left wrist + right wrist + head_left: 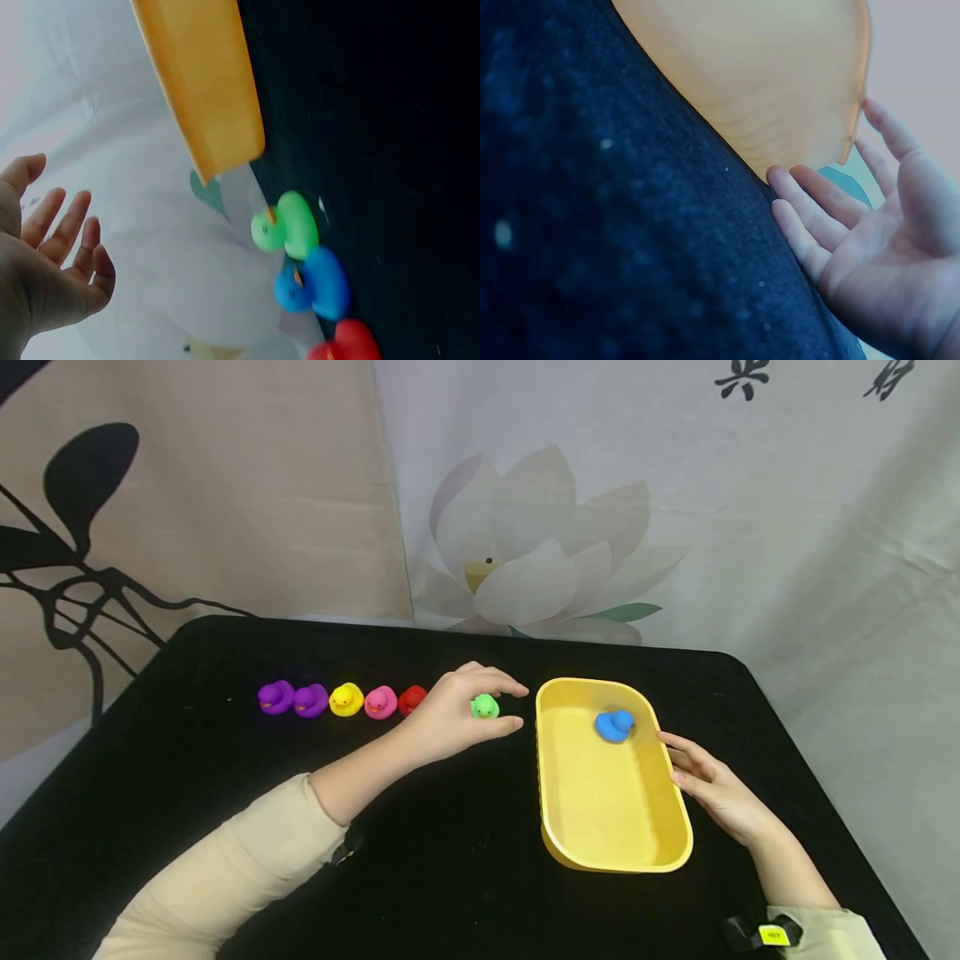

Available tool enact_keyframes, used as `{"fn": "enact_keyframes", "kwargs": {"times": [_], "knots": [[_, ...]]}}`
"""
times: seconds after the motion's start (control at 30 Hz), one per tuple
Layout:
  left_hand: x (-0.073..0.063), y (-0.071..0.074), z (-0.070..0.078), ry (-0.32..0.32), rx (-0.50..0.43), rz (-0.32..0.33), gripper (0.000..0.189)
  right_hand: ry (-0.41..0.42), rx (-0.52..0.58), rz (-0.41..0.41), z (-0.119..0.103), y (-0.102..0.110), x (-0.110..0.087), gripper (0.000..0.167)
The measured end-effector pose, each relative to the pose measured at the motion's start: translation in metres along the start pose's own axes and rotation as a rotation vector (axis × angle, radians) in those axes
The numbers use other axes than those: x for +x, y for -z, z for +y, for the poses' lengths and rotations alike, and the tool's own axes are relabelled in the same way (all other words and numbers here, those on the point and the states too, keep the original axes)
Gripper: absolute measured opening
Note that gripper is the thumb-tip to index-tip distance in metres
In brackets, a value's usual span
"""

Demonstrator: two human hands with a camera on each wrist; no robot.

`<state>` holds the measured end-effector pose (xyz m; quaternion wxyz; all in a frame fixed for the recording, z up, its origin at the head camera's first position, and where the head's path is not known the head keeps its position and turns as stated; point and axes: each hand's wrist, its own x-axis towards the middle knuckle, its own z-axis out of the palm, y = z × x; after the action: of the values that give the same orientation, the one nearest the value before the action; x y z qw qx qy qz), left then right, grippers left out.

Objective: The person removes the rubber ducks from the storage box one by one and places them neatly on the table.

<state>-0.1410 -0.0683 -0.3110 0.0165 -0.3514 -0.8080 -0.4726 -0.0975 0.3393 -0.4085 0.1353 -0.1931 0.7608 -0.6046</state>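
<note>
My left hand (450,710) hovers around the green rubber duck (485,706), thumb and fingers parted. In the left wrist view that hand (52,262) holds nothing, and the green duck (292,226) sits beside a blue duck (322,285) and a red duck (349,343). From the head, the hand hides this blue duck. A yellow plastic bin (551,777) has another blue duck (615,725) inside, near its far right. With fingers loosely bent, my right hand (712,785) touches the bin's right side. The right wrist view shows these fingertips (780,176) against the bin wall (757,82).
Left of the hand, the row continues with a red duck (412,699), a pink duck (381,702), a yellow duck (347,700) and two purple ducks (311,701). Everything stands on a black-covered table (450,877). A printed cloth (300,485) hangs behind the far edge.
</note>
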Motion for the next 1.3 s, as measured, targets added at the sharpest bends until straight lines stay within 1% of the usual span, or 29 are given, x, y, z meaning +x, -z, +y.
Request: {"fn": "enact_keyframes", "kwargs": {"times": [0.17,0.3,0.43,0.6,0.73,0.93,1.13,1.3], "knots": [[0.01,-0.02,0.004,-0.005,0.006,-0.04,0.035,-0.006,0.002,0.004,0.0,0.0,0.0,0.049],[0.018,-0.036,0.007,0.017,-0.015,-0.057,0.035,-0.012,-0.002,0.008,-0.001,-0.001,0.0,0.049],[0.025,-0.051,0.007,0.045,-0.011,-0.073,0.034,-0.007,0.0,0.007,-0.001,-0.001,0.0,0.049],[0.035,-0.07,0.005,0.052,-0.025,-0.087,0.034,-0.003,0.001,0.005,-0.001,-0.001,-0.001,0.049],[0.044,-0.084,0.002,0.04,-0.015,-0.069,0.033,-0.001,0.002,0.001,0.0,-0.001,-0.001,0.049],[0.058,-0.1,-0.005,0.019,0.011,-0.031,0.033,-0.002,0.002,0.0,0.0,-0.001,0.0,0.049],[0.072,-0.111,-0.009,0.074,0.038,0.017,0.033,0.001,0.008,-0.003,0.0,-0.001,0.0,0.048],[0.082,-0.12,-0.009,0.114,0.035,0.009,0.034,0.013,0.016,-0.009,0.0,-0.001,0.0,0.048]]}}
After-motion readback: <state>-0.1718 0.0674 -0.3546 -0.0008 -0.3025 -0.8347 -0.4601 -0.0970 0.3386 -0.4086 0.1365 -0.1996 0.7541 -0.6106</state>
